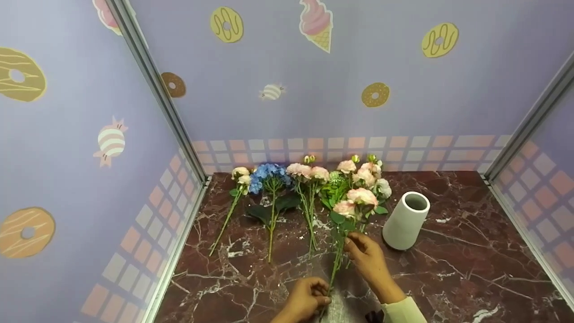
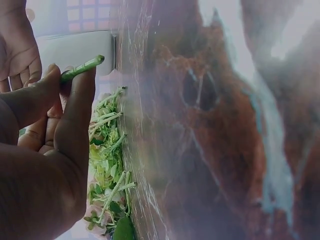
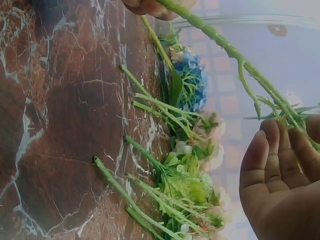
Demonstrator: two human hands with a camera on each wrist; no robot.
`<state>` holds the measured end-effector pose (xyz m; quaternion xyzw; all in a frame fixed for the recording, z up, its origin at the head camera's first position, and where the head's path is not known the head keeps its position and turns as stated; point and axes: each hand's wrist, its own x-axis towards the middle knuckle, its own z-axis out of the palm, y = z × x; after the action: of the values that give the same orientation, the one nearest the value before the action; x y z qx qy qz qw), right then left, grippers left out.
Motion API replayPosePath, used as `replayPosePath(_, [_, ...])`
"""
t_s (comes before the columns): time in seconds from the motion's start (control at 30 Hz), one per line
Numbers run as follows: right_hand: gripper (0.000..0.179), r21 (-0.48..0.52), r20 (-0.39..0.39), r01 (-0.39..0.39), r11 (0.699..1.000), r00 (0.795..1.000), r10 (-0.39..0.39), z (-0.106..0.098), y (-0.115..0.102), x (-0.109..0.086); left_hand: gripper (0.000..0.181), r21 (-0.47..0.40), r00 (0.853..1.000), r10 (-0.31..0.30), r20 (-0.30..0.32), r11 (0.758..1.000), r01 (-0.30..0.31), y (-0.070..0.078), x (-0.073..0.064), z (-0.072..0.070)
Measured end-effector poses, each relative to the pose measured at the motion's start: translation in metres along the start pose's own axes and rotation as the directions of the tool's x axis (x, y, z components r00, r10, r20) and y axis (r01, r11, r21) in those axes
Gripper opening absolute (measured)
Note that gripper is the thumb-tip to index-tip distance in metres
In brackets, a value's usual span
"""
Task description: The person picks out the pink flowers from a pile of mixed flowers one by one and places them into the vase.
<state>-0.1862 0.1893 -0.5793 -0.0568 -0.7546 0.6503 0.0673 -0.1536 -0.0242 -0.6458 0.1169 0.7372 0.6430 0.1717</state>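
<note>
Grip of the left hand [image 1: 306,299]: thumb and forefinger together, clamped on the stem [image 1: 334,271] of a pink flower spray [image 1: 362,197]. Left wrist view confirms the pinch is close to the lower end, with a short length of stem projecting past the fingertips. Grip of the right hand [image 1: 370,262]: thumb and fingers curled on the same stem higher up, just below its green leaves [image 1: 346,225].

Position of the spray: raised off the table [image 1: 224,294] between the two hands, slanting, blooms upper right and cut end lower left as seen from the head.

Also noted, lying in a row along the rear of the table, from left: a cream flower [image 1: 241,172], a blue flower [image 1: 270,174] with broad dark leaves, a group of pink flowers [image 1: 307,172], green foliage [image 1: 334,190], and further pale pink blooms [image 1: 365,174] with a whitish bloom [image 1: 384,187] beside them. The held blooms partly cover this last group. Stems in the row point toward the person.

White vase [image 1: 401,229]: standing upright on the table, mouth upward, near the right hand and apart from it. Light sleeve [image 1: 405,311] visible at the right wrist.
</note>
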Motion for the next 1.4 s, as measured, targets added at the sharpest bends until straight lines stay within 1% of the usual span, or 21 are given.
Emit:
replayPosePath(0.2, [0.023,0.016,-0.031,-0.027,1.0,0.999,0.028,-0.004,-0.002,0.001,0.018,-0.02,1.0,-0.012,0.012,1.0,0.012,0.001,0.001,0.003])
replayPosePath(0.37, [0.025,0.04,-0.04,-0.057,0.998,0.997,0.059,-0.008,-0.002,0.002,0.017,0.0,1.0,-0.018,0.019,1.0,0.018,0.002,0.001,0.005])
replayPosePath(0.6, [0.028,0.086,-0.003,-0.109,0.99,0.994,0.109,-0.013,-0.002,0.0,0.017,-0.023,0.999,-0.043,0.022,0.999,0.043,0.002,0.0,0.007])
replayPosePath(0.7, [0.03,0.093,0.001,-0.104,0.99,0.995,0.104,-0.017,-0.004,-0.002,0.017,-0.015,0.999,-0.037,0.022,0.999,0.038,0.001,0.001,0.007])
replayPosePath(0.8, [0.03,0.075,-0.017,-0.078,0.994,0.997,0.079,-0.023,-0.008,-0.002,0.017,-0.004,0.999,-0.035,0.028,0.999,0.035,0.001,0.002,0.006])
replayPosePath(0.9, [0.029,0.042,-0.044,-0.058,0.997,0.997,0.059,-0.037,-0.018,0.002,0.018,-0.004,0.997,-0.063,0.037,0.998,0.063,0.001,0.002,0.003])
replayPosePath(0.93, [0.028,0.01,-0.058,-0.035,0.999,0.998,0.035,-0.044,-0.024,0.006,0.019,-0.006,0.996,-0.077,0.038,0.997,0.077,0.002,0.002,0.003])
replayPosePath(1.0, [0.028,-0.043,-0.096,-0.003,0.999,0.995,-0.001,-0.062,-0.039,0.014,0.021,-0.006,0.994,-0.101,0.035,0.995,0.101,0.002,0.001,0.001])
replayPosePath(1.07, [0.026,-0.09,-0.131,0.037,0.995,0.99,-0.049,-0.084,-0.059,0.025,0.021,-0.002,0.994,-0.109,0.019,0.994,0.109,0.002,0.002,0.0])
replayPosePath(1.1, [0.025,-0.118,-0.16,0.069,0.991,0.983,-0.088,-0.095,-0.07,0.031,0.02,-0.005,0.993,-0.114,0.015,0.993,0.114,0.002,0.002,0.0])
replayPosePath(1.13, [0.024,-0.161,-0.201,0.102,0.982,0.97,-0.134,-0.107,-0.082,0.038,0.019,-0.011,0.993,-0.119,0.011,0.993,0.119,0.002,0.002,0.0])
replayPosePath(1.2, [0.021,-0.203,-0.273,0.157,0.967,0.939,-0.21,-0.131,-0.106,0.05,0.017,-0.028,0.993,-0.121,0.009,0.992,0.121,0.002,0.002,0.0])
replayPosePath(1.23, [0.021,-0.22,-0.302,0.168,0.961,0.925,-0.231,-0.142,-0.118,0.055,0.016,-0.04,0.992,-0.127,0.01,0.991,0.127,0.001,0.002,0.0])
replayPosePath(1.33, [0.019,-0.278,-0.404,0.218,0.935,0.857,-0.32,-0.172,-0.149,0.07,0.015,-0.062,0.988,-0.153,0.018,0.986,0.154,0.001,0.001,-0.001])
replayPosePath(1.4, [0.021,-0.23,-0.442,0.235,0.945,0.839,-0.316,-0.187,-0.166,0.076,0.015,-0.072,0.986,-0.164,0.023,0.984,0.165,0.001,0.0,-0.001])
